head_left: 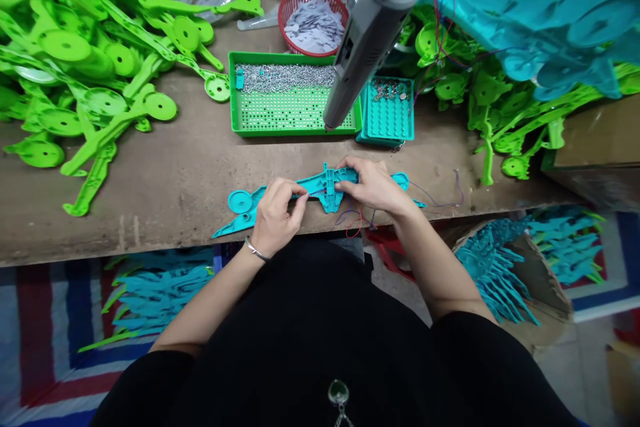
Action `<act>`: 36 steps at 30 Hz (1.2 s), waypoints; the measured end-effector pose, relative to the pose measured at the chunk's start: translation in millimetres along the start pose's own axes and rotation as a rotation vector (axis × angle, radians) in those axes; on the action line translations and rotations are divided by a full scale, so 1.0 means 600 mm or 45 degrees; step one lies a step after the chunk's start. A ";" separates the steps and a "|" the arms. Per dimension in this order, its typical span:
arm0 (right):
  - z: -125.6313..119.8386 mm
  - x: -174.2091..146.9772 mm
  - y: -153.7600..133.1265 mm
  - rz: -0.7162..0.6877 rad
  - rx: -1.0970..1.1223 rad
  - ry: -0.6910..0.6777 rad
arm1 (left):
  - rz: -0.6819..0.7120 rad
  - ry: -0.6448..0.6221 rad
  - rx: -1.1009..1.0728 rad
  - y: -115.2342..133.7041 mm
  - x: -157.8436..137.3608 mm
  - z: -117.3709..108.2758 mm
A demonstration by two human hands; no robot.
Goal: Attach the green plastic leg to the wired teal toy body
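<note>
Space opens left of teal part [330,199]; gray driver [367,43] overhangs green tray [290,130].

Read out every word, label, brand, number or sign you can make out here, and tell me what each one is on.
None: no word, label, brand, number or sign can be read.
Electric screwdriver: any marking on its grey body is too small or blurred to read.
Turquoise plastic part in the hands: no legible lettering.
Green tray and red basket: no readable text.
</note>
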State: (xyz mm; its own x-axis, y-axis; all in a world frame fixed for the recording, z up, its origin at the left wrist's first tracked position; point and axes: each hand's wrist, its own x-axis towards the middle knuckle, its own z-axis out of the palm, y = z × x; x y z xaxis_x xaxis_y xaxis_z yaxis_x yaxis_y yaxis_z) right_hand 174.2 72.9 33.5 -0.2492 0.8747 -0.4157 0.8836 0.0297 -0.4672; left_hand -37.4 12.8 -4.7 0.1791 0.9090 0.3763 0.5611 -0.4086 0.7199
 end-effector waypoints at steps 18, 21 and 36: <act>-0.003 0.006 0.002 0.006 -0.065 -0.061 | 0.162 0.080 0.036 -0.013 -0.007 0.014; -0.004 0.011 0.004 0.002 -0.075 -0.067 | 0.097 0.074 0.043 -0.014 -0.002 0.014; -0.007 0.012 0.004 -0.013 -0.078 -0.087 | 0.068 0.004 0.034 -0.015 0.005 0.017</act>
State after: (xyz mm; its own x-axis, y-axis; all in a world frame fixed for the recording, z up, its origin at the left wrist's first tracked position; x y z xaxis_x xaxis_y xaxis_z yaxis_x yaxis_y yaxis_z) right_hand 176.3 81.2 32.5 -0.2832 0.8392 -0.4643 0.9028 0.0698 -0.4244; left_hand -33.7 20.0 -15.7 0.2070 0.8858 0.4153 0.5724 -0.4539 0.6829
